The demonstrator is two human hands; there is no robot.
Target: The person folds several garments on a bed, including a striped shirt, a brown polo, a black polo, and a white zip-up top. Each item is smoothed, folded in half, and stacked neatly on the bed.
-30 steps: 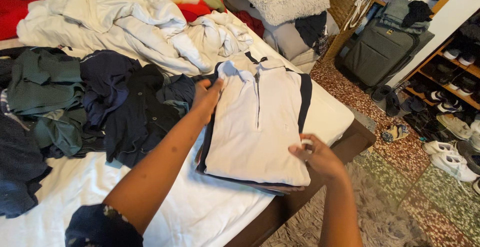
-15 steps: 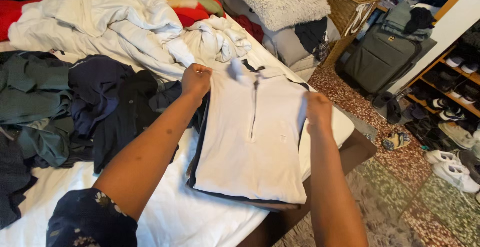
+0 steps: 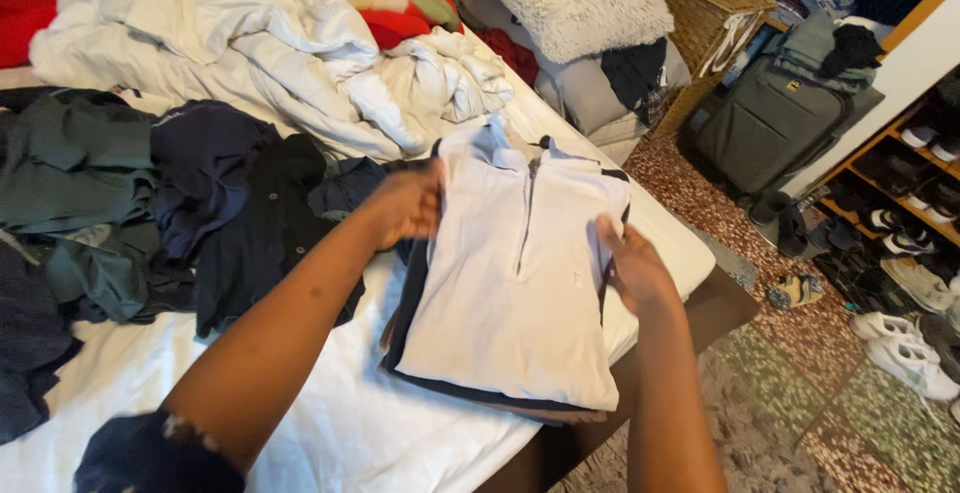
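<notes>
Since the earlier frame, both hands have been lowered along the sides of the folded white shirt [image 3: 520, 283]: the left hand [image 3: 408, 205] has been shifted from the collar corner down to the left edge, and the right hand [image 3: 632, 265] has been moved slightly down the right edge. The left hand is blurred by motion; its fingers appear curled against the shirt's left edge, but whether fabric is pinched cannot be told. The right hand's fingers [image 3: 607, 235] are bent and pressed onto the right edge where a dark trim shows, with the thumb on top; a firm grasp cannot be confirmed. The shirt lies flat, collar away from the person, on top of a stack of dark folded garments [image 3: 470, 393] near the corner of the bed [image 3: 380, 433], which is covered by a white sheet. A heap of dark clothes [image 3: 200, 203] lies just left of the stack, and crumpled white laundry [image 3: 250, 43] is piled beyond it. A grey suitcase [image 3: 770, 123] stands on the floor to the right, well apart from the bed.
</notes>
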